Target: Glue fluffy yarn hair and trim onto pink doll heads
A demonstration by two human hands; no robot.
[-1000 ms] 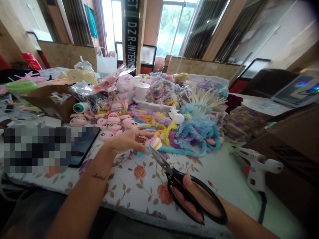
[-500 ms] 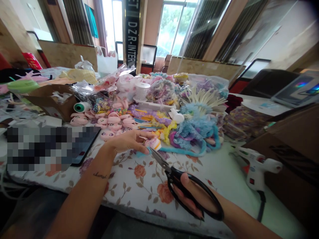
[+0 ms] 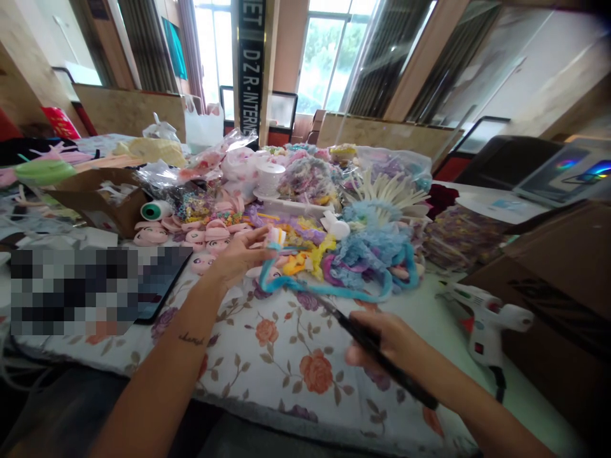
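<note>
Between the fingers of my left hand (image 3: 241,254) is a small white and pink piece (image 3: 275,238) with a yellow stripe. A fluffy blue strip (image 3: 286,284) hangs from beside that piece and runs right across the cloth to a pale blue frilly heap (image 3: 365,242). My right hand (image 3: 386,340) is wrapped round the black handles of scissors (image 3: 365,340), whose blades point up and left toward the blue strip. The blade tips are blurred, so I cannot tell whether they touch it.
Pink doll faces (image 3: 217,235) lie behind my left hand. A tablet (image 3: 162,286) is at left, a white glue gun (image 3: 487,318) at right beside a cardboard box (image 3: 548,280). A white spool (image 3: 268,179) stands behind on the floral cloth (image 3: 267,369).
My left hand has lifted the small piece up and left, drawing the blue strip into view. The scissors have turned edge-on, moved slightly right, and their handles look closer together.
</note>
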